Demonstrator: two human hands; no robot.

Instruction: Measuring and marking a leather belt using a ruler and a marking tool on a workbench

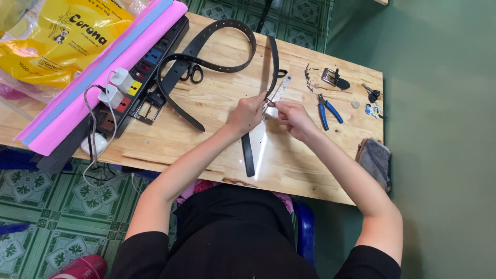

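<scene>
My left hand (248, 112) pinches a black belt strap (248, 150) that runs from the table's near edge up past my fingers toward the far side. My right hand (293, 116) is closed close beside it, fingertips meeting the left hand's at the strap over a clear plastic ruler (264, 139); what it pinches is too small to tell. A second black belt (206, 49) with punched holes loops across the wooden table (206, 134), its metal buckle (147, 109) at the left.
A black power strip (155, 57) with two white chargers lies by pink and blue rolls (98, 77) and a yellow bag (57, 36). Black scissors (193, 73), blue-handled pliers (325, 109), a loose buckle (333, 78), keys (372, 94) and a grey cloth (374, 161) surround my hands.
</scene>
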